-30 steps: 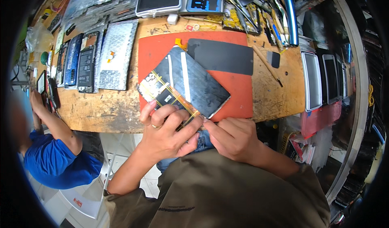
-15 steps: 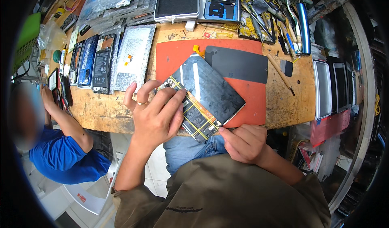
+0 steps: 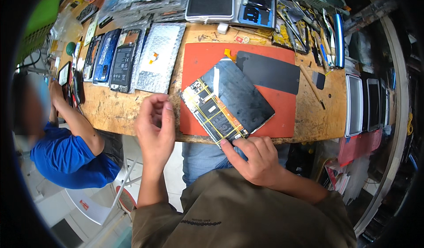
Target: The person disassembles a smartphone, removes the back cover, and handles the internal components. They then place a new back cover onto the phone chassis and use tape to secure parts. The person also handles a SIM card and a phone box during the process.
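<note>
A tablet-like device (image 3: 245, 93), opened up, lies tilted on an orange-red mat (image 3: 282, 124). One side is a dark glossy panel; the other bares its battery, circuit board and ribbon cable, crossed by thin yellow strips (image 3: 213, 117). My right hand (image 3: 260, 159) grips its near corner, thumb on the exposed parts and the other fingers along the edge. To the left, apart from the device, my left hand (image 3: 154, 126) is raised over the table's front edge. Its fingers are curled with the thumb close to the index finger; anything between them is hidden.
Behind the device lies a dark flat panel (image 3: 267, 71) with an orange flex cable (image 3: 229, 54). A wooden-handled tool (image 3: 312, 87) is on the right. Opened phones (image 3: 123, 65) and a bubble-wrap pouch (image 3: 160, 58) stand left. A person in blue (image 3: 75, 159) sits at far left.
My left hand has come off the device and moved left, its fingers curling. My right hand has shifted to hold the near corner. The view has shifted slightly.
</note>
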Demonstrator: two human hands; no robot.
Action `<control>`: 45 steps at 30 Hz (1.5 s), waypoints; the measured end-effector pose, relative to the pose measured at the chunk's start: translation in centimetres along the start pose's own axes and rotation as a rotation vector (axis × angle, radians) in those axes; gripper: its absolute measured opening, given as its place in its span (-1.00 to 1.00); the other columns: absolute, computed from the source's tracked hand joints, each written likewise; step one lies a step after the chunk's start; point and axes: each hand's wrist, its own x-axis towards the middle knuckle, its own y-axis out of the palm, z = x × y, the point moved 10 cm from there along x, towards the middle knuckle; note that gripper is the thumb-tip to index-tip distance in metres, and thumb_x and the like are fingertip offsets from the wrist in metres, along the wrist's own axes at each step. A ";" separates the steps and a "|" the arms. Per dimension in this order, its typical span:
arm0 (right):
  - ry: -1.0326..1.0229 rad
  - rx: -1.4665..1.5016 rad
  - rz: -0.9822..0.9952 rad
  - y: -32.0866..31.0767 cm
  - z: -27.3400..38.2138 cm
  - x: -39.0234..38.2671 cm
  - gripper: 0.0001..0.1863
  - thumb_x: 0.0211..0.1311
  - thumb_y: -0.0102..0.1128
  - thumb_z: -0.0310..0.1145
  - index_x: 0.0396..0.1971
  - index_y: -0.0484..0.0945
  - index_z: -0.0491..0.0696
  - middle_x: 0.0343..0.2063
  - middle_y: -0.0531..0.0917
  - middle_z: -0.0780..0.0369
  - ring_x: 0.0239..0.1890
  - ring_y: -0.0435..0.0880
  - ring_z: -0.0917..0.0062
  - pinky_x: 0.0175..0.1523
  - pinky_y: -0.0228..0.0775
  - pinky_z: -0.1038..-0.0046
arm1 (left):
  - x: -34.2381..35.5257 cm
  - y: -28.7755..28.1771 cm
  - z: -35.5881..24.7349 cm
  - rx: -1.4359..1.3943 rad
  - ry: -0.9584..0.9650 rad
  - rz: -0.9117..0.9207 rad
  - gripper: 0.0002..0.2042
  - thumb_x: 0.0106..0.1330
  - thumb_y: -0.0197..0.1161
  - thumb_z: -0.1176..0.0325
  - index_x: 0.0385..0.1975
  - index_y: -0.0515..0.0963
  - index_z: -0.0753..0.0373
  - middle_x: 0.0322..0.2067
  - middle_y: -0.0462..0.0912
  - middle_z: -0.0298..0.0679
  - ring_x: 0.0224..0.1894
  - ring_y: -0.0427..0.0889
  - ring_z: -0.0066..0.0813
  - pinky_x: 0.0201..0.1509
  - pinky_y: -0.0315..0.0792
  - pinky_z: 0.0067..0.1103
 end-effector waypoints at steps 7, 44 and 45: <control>-0.074 0.025 -0.026 -0.9 -0.2 0.6 -0.55 -0.01 0.49 -0.37 -0.03 0.76 -0.14 -0.26 0.65 0.31 -0.36 0.55 0.49 -0.18 0.22 0.33 | -2.8 3.7 1.1 -0.535 -0.326 0.315 -0.25 0.52 0.18 0.62 0.60 -0.08 0.22 -0.22 0.60 -0.19 -0.24 0.68 -0.51 -0.20 0.69 -0.57; 0.029 0.209 0.062 -2.1 -1.9 2.2 -0.51 -0.07 0.56 -0.32 -0.04 0.73 -0.08 -0.35 0.66 0.33 -0.37 0.60 0.48 -0.15 0.25 0.29 | -1.9 6.5 1.3 -0.848 -0.461 0.480 -0.15 0.43 0.25 0.68 0.65 -0.06 0.16 -0.31 0.60 -0.26 -0.30 0.75 -0.47 -0.17 0.80 -0.49; 0.039 0.267 0.051 -3.0 -2.2 2.7 -0.53 -0.02 0.53 -0.33 -0.04 0.72 -0.10 -0.32 0.67 0.31 -0.37 0.60 0.45 -0.16 0.26 0.29 | -1.9 6.5 1.4 -0.849 -0.460 0.477 -0.14 0.43 0.26 0.68 0.65 -0.06 0.17 -0.32 0.60 -0.26 -0.31 0.76 -0.48 -0.18 0.81 -0.49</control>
